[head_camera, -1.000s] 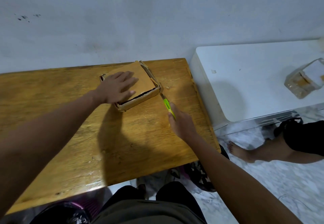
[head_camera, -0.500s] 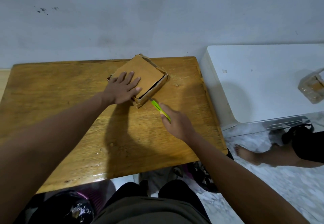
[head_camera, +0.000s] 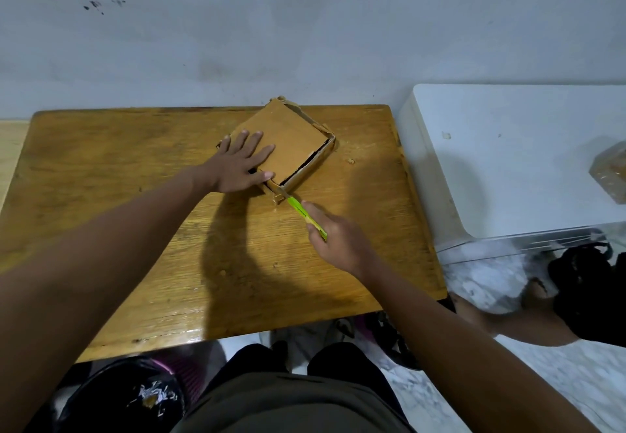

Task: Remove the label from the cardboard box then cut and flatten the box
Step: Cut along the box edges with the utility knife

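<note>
Knife tip now at box corner | L hand flat on top

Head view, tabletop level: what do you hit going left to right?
Left hand pressing flat on the cardboard box → green cutter at the box's near corner → right hand gripping the cutter → white surface → clear packet at the frame edge.

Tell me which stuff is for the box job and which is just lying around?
For the job:
box, pressed flat by the left hand
green cutter, gripped by the right hand, tip at the box's near corner
wooden table, under it all

Just lying around:
white top
clear packet on it
cardboard crumbs
dark bag on the floor
</note>
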